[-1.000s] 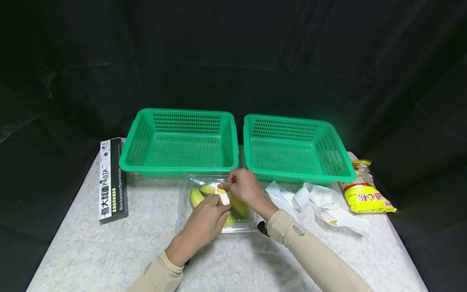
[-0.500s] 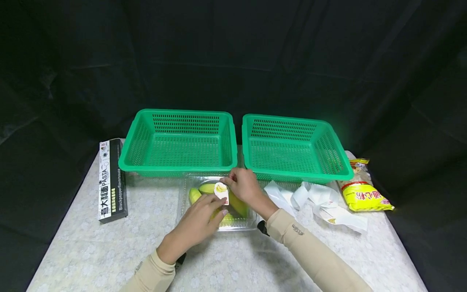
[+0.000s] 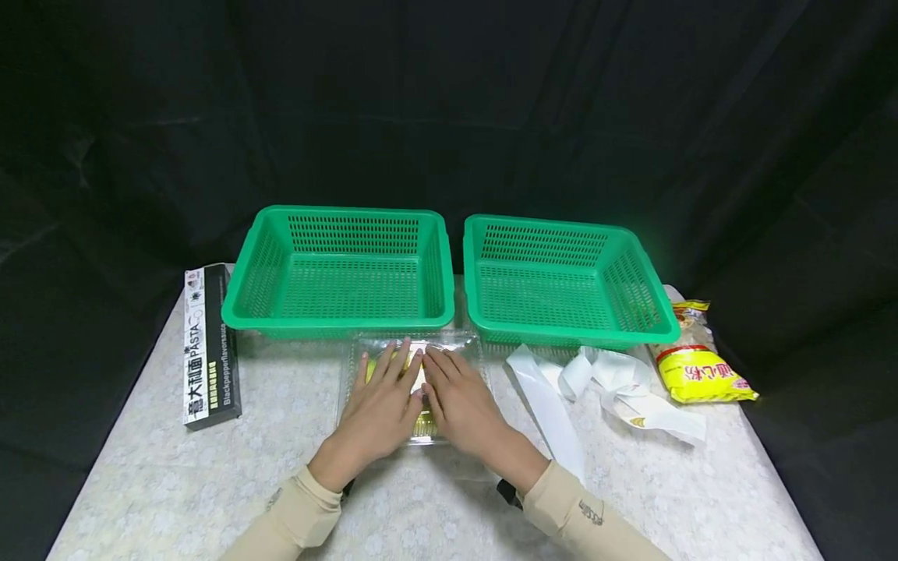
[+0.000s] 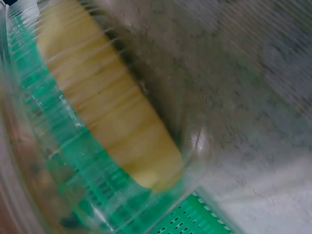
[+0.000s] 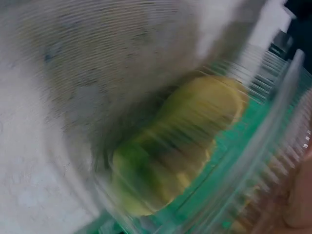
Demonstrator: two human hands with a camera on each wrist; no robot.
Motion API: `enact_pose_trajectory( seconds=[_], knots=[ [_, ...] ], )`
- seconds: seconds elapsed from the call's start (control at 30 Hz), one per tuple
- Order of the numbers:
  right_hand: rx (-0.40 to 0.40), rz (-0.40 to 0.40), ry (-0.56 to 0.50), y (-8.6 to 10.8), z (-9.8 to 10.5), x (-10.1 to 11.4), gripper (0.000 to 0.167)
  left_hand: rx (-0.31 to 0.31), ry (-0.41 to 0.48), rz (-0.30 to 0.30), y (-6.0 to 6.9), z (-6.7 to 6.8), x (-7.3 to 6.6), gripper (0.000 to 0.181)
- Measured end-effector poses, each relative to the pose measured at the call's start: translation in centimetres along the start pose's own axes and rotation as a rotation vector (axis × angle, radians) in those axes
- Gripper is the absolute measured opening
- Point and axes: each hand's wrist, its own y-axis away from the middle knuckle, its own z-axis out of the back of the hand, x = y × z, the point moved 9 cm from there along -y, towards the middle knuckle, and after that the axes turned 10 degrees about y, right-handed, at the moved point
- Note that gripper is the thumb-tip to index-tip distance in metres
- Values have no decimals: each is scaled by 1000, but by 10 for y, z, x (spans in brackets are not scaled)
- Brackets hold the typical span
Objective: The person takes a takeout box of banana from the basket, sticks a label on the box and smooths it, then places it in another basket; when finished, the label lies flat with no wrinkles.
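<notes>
Hands [image 3: 379,409] lie straight-fingered, side by side on the clear box [image 3: 463,341], midway between the left and right edges of the desk [image 3: 266,483]; we expect slippery, flimsy walls round bruisable fruit [image 4: 107,97], best held from both sides.

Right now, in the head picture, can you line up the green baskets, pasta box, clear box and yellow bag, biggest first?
1. Left green basket and right green basket: too alike to rank.
2. Clear box, partly covered.
3. Pasta box.
4. Yellow bag.
</notes>
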Motion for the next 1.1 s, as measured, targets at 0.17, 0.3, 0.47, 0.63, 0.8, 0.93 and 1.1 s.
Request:
enact_pose_trajectory(
  seconds=[0.17,0.3,0.47,0.63,0.8,0.93,1.1],
  knots=[
    [126,-37,5,16,-10,4,54,-15,-33,49,-1,-7,1,56],
    [136,-74,-22,24,-11,5,53,-5,-33,61,0,-11,0,56],
    [109,-96,-61,28,-8,9,51,-15,-35,72,0,-9,2,55],
    [78,-131,-78,37,-3,18,50,-14,-47,73,-1,-6,3,55],
    [21,-147,-98,47,3,26,48,-15,-53,71,-1,-5,2,56],
    [16,-144,-156,52,10,27,49,-18,-55,73,-2,-3,2,56],
    [-54,-271,-436,58,24,7,41,-172,95,38,3,15,2,52]
  ],
)
